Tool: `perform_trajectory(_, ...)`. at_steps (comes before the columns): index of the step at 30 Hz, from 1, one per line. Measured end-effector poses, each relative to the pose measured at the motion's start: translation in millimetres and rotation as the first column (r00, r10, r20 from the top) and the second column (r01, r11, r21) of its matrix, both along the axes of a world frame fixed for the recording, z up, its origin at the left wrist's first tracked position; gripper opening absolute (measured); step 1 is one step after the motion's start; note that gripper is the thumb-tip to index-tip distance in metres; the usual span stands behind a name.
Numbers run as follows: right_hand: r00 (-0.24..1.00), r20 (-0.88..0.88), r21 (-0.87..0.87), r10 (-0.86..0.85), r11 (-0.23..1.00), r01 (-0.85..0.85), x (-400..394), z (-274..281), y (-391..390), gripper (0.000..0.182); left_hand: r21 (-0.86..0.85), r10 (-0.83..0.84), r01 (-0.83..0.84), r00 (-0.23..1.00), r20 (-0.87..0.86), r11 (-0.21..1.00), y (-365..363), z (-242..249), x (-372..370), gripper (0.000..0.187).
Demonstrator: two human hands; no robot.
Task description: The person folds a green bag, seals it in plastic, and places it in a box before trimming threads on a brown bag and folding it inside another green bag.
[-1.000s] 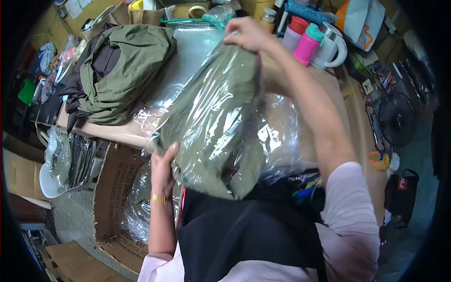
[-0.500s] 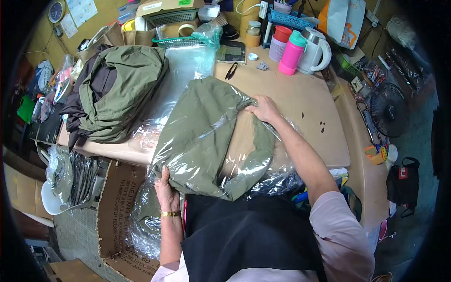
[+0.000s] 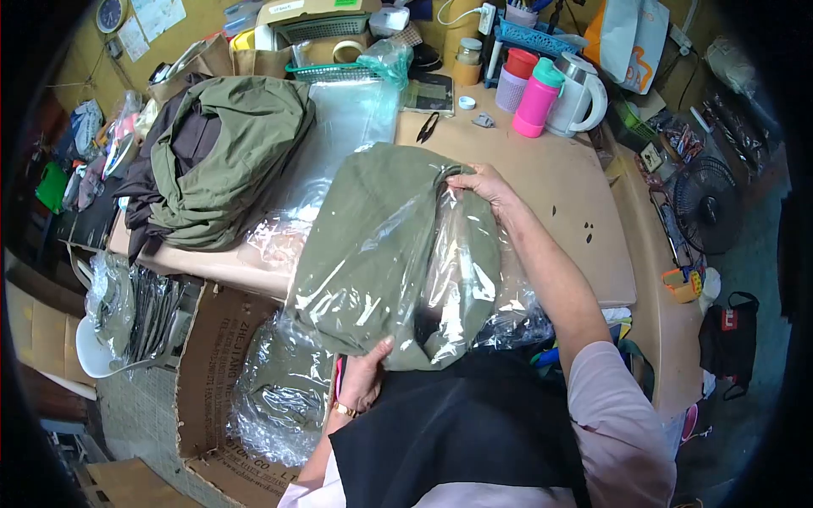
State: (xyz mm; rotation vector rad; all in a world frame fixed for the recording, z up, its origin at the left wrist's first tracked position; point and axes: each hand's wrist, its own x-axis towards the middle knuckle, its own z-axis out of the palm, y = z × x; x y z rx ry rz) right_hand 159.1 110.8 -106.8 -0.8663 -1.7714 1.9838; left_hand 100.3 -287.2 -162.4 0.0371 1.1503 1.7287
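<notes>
An olive-green garment in a clear plastic bag [image 3: 364, 245] lies over the front of the table, its near edge reaching my dark apron. My left hand [image 3: 362, 378] grips the bag's lower edge, thumb on top and fingers hidden beneath. At the upper right corner, my right hand [image 3: 481, 186] is closed on the bagged garment, pinching a bunched edge. The plastic is glossy and wrinkled, with a gap between the garment's main part and a narrower strip on the right.
Olive and dark garments [image 3: 229, 161] are heaped at the left, beside flat clear bags [image 3: 356, 110]. An open cardboard box [image 3: 201, 372] below holds bagged items. Small scissors [image 3: 428, 127], a pink bottle [image 3: 537, 103] and a kettle [image 3: 580, 95] stand or lie at the back.
My left hand has shifted right and down along the lower edge of the bag. The strip on the right has folded in closer to the main part, and the view has shifted slightly.
</notes>
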Motion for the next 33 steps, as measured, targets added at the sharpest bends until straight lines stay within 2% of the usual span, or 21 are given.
perform_trajectory(2, 1.0, 0.023, -0.046, 0.009, 0.999, -0.008, 1.2, 5.6, -4.7, 0.042, 0.058, -0.036, 0.023, 0.971, 0.238, 0.998, -0.8, -1.0, -17.0, 0.057)
perform_trajectory(3, 1.0, 0.018, 0.002, -0.013, 1.0, 0.013, 4.3, 12.8, -11.8, 0.036, 0.066, -0.015, 0.0, 0.974, 0.227, 0.998, -0.4, -3.0, -21.0, 0.049)
perform_trajectory(4, 0.999, 0.011, 0.046, -0.037, 0.998, 0.036, 5.6, 16.8, -18.1, 0.029, 0.065, -0.009, -0.006, 0.973, 0.229, 0.998, 0.3, -4.0, -23.9, 0.049)
perform_trajectory(8, 0.997, 0.039, 0.117, -0.061, 0.992, 0.056, 6.3, 8.1, -18.6, 0.034, 0.057, 0.047, -0.066, 0.957, 0.287, 0.996, 2.9, -10.9, -33.6, 0.039)
perform_trajectory(9, 0.997, 0.042, 0.117, -0.061, 0.992, 0.056, 7.2, 8.6, -17.6, 0.034, 0.152, 0.036, -0.101, 0.925, 0.379, 0.983, 1.9, -11.7, -32.4, 0.04)
perform_trajectory(10, 1.0, -0.001, 0.001, -0.028, 1.0, 0.028, 7.0, 12.6, -18.5, 0.033, 0.242, 0.015, -0.144, 0.886, 0.464, 0.959, 2.0, -6.7, -31.3, 0.042)
perform_trajectory(11, 0.999, -0.049, -0.115, 0.001, 0.993, -0.006, 6.3, 15.4, -20.4, 0.032, 0.199, 0.05, -0.128, 0.933, 0.356, 0.972, 3.1, -1.9, -24.3, 0.046)
perform_trajectory(12, 0.999, -0.048, -0.116, 0.002, 0.993, -0.008, 5.0, 16.0, -23.2, 0.032, 0.079, 0.025, -0.045, 0.97, 0.242, 0.996, 3.3, 4.6, -17.6, 0.05)
perform_trajectory(14, 0.993, -0.061, -0.03, -0.1, 0.995, 0.098, 2.0, 15.6, -26.8, 0.027, 0.088, -0.026, 0.021, 0.998, 0.055, 0.996, 8.4, 13.0, -9.8, 0.051)
perform_trajectory(15, 0.993, -0.061, -0.031, -0.1, 0.995, 0.098, 0.6, 10.3, -22.5, 0.027, 0.079, -0.045, 0.035, 0.991, 0.122, 0.996, 9.9, 4.8, -11.3, 0.052)
perform_trajectory(17, 0.997, -0.063, 0.147, -0.048, 0.988, 0.057, -1.2, -1.9, -15.3, 0.025, 0.051, -0.048, 0.039, 0.983, 0.175, 0.998, 11.2, -3.8, -16.1, 0.051)
perform_trajectory(18, 0.997, -0.061, 0.145, -0.05, 0.988, 0.059, 1.1, -7.6, -11.7, 0.025, 0.026, -0.048, 0.043, 0.973, 0.226, 0.999, 11.7, -7.0, -17.6, 0.051)
perform_trajectory(20, 0.995, 0.019, 0.165, -0.097, 0.982, 0.093, 1.6, -4.4, -13.6, 0.025, 0.04, -0.032, 0.024, 0.977, 0.209, 0.999, 11.8, -3.0, -18.8, 0.049)
perform_trajectory(23, 0.987, -0.004, 0.204, -0.159, 0.966, 0.157, 2.3, -2.1, -19.7, 0.022, 0.068, -0.048, 0.027, 0.939, 0.341, 0.997, 9.9, -12.4, -26.8, 0.044)
perform_trajectory(24, 0.99, 0.001, 0.194, -0.142, 0.971, 0.139, 1.2, -1.5, -21.5, 0.022, 0.057, -0.029, 0.009, 0.938, 0.345, 0.998, 8.0, -15.9, -27.0, 0.044)
perform_trajectory(26, 0.974, 0.063, 0.22, -0.217, 0.955, 0.198, 0.7, -9.1, -16.6, 0.017, 0.098, -0.012, -0.024, 0.937, 0.348, 0.995, 9.8, -5.6, -25.2, 0.033)
perform_trajectory(30, 0.981, 0.09, 0.175, -0.173, 0.972, 0.156, -0.6, -24.9, -1.5, 0.025, 0.127, -0.006, -0.039, 0.942, 0.336, 0.991, 6.9, -24.3, -30.5, 0.035)
perform_trajectory(33, 0.981, 0.103, 0.24, -0.166, 0.961, 0.138, 2.2, -20.5, -2.6, 0.021, 0.128, 0.027, -0.07, 0.952, 0.306, 0.989, 8.9, 1.9, -23.8, 0.038)
